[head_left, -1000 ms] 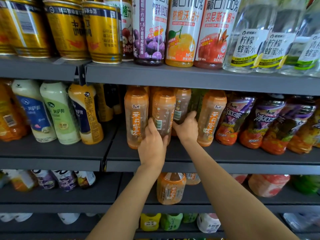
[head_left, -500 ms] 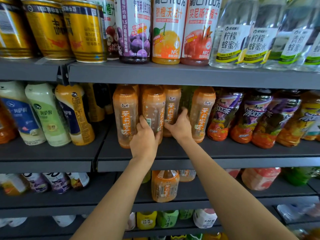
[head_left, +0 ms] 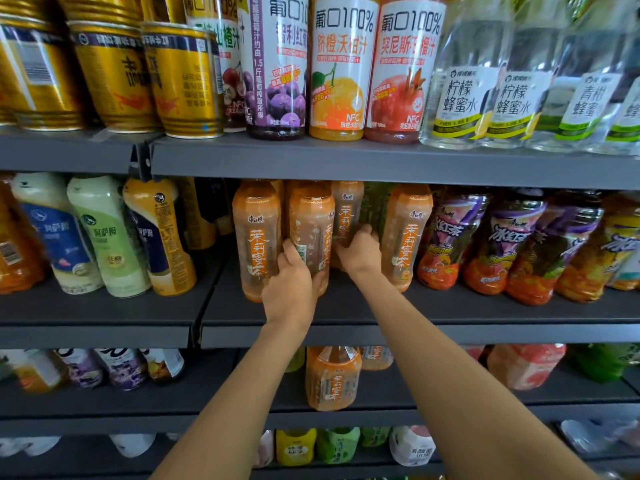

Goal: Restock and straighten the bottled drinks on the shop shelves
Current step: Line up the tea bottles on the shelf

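The shelf above hides the orange tea bottles' caps, and the left hand covers one bottle's base.

Middle shelf: bare front strip gives hand access. Orange tea bottles packed side by side; upper shelf edge sits close over their caps.

Single head-worn view, facing forward, close to the shelves, angled slightly down along both forearms
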{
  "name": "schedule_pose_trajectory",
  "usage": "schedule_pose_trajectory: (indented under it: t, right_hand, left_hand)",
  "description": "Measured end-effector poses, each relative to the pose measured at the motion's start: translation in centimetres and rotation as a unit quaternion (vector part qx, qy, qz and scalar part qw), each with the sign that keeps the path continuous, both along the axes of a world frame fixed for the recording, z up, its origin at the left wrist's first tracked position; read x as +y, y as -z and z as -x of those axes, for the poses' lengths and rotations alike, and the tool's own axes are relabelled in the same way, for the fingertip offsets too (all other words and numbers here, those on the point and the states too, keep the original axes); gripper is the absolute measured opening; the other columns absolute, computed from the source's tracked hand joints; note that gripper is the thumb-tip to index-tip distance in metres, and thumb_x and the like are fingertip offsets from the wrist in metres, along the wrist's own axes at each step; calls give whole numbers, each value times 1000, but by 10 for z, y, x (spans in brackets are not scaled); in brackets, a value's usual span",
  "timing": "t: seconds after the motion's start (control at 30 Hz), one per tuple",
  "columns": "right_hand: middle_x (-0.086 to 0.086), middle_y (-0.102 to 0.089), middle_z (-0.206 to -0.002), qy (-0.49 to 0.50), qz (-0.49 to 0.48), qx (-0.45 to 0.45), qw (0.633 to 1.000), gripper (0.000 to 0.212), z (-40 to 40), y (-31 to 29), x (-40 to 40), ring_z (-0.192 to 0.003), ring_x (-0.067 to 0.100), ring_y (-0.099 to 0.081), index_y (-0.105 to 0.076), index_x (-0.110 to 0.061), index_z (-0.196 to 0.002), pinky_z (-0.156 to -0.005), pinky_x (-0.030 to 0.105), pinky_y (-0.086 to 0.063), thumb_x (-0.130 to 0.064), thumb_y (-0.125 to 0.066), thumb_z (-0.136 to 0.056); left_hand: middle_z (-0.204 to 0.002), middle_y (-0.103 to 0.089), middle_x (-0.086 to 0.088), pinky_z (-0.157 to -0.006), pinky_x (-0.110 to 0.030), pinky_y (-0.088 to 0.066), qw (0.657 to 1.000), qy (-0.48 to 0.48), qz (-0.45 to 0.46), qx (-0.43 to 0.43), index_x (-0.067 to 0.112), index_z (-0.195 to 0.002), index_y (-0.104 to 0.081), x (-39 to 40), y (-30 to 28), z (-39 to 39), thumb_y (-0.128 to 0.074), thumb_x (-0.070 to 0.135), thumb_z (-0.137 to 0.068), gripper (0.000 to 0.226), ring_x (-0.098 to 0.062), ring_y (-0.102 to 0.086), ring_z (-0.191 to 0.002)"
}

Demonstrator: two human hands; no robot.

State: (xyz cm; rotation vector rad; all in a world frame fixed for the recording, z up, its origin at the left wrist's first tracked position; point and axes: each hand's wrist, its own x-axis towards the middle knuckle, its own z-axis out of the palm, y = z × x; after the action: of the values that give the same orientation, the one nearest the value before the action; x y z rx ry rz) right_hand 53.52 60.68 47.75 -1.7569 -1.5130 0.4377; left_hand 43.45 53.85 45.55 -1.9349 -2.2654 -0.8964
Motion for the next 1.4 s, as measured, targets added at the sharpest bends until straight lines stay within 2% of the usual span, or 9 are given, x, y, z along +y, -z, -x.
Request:
schedule_pose_trajectory:
  t: [0.13, 0.2, 0.33, 0.43, 0.57, 0.87, 1.13, 1.27, 1.4]
  right_hand:
    - [14, -47, -119, 15, -260, -52, 964, 34, -17, 6, -49, -103, 27, -56, -49, -2, -116, -79, 34, -53, -10, -61, -85]
    - [17, -45, -118, 94, -327, -44, 939, 43, -33, 6, -60, -107, 29, -50, -48, 0, -116, -83, 32, -49, -12, -68, -80]
    - [20, -40, -133, 125, -138, 14, 982, 77, -58, 16, -47, -123, 34, -39, -34, 1, -133, -100, 38, -36, -27, -76, -75]
    - [16, -54, -124, 91, -35, 106, 990, 63, -66, 21, -37, -116, 34, -51, -42, -1, -121, -90, 38, -43, -30, -75, -76]
    - [14, -61, -118, 50, -30, 65, 996, 56, -68, 20, -44, -109, 31, -58, -48, -2, -117, -82, 32, -44, -34, -73, -78]
    - [9, -60, -123, -129, 10, 66, 989, 56, -35, 18, -42, -116, 24, -55, -48, -7, -126, -93, 27, -42, -29, -72, -80]
    - [10, -52, -126, -78, -3, 101, 992, 65, -31, 29, -44, -116, 26, -51, -45, -8, -126, -98, 35, -42, -28, -78, -73]
    - [10, -57, -122, -73, -2, 78, 994, 60, -32, 26, -45, -112, 26, -55, -49, -7, -122, -91, 32, -43, -28, -77, -74]
    - [11, -58, -121, -63, 0, 60, 996, 63, -30, 24, -45, -111, 27, -55, -48, -6, -120, -90, 34, -44, -30, -80, -71]
  left_hand:
    - [-138, -39, -12, -83, -37, -48, 1000, 7, -8, -26, 6, -143, -12, -1, 0, -1, -49, 46, -90, 76, -29, -55, -113]
    - [-137, -39, -12, -82, -37, -48, 999, 5, -8, -37, 6, -142, -13, -2, 0, -4, -50, 45, -90, 75, -30, -55, -111]
    - [-136, -38, -13, -80, -37, -49, 999, -11, 1, -37, 6, -142, -12, -6, -2, -9, -50, 44, -91, 74, -32, -56, -109]
    - [-138, -36, -13, -81, -36, -49, 999, -18, 6, -32, 6, -142, -11, -7, -4, -10, -49, 44, -91, 74, -32, -55, -111]
    - [-139, -36, -13, -83, -35, -48, 999, -22, 11, -26, 6, -142, -11, -5, -5, -11, -49, 42, -92, 73, -31, -54, -114]
    - [-137, -41, -13, -86, -38, -47, 1000, -14, 8, -25, 5, -144, -10, -6, -4, -7, -47, 39, -94, 71, -31, -54, -114]
    - [-109, -50, -14, -80, -42, -53, 968, 23, -207, -137, 3, -119, -48, -36, 15, 37, -67, 13, -81, 43, -27, -54, -100]
    - [-133, -39, -18, -100, -45, -37, 971, -28, -105, -213, 3, -136, -33, -22, 15, 51, -73, 26, -77, 75, -34, -37, -123]
    - [-134, -47, -12, -99, -43, -35, 970, -31, -70, -233, 8, -138, -34, -6, 18, 57, -69, 27, -80, 70, -34, -38, -122]
